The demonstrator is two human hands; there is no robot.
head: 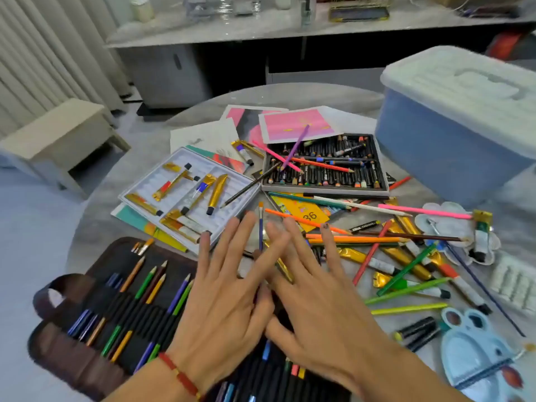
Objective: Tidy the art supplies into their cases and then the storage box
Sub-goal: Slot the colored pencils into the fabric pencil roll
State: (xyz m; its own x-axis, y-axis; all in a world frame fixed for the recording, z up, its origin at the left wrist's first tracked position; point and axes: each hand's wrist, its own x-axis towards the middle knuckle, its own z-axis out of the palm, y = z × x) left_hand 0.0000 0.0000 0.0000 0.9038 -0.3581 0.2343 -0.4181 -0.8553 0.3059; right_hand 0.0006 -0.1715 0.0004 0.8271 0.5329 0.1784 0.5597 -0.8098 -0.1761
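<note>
My left hand and my right hand hover flat, fingers spread and overlapping at the tips, above the open brown pencil case, which holds several coloured pencils in elastic loops. Neither hand holds anything. A white paint tray with gold paint tubes lies beyond my left hand. A black box of oil pastels sits further back. Loose coloured pencils, paint tubes and brushes are scattered to the right. The blue storage box with a closed clear lid stands at the back right.
Painted paper sheets lie at the far side of the round grey table. A flower palette and a light blue palette rest at the right. A beige stool stands on the floor to the left, a counter behind.
</note>
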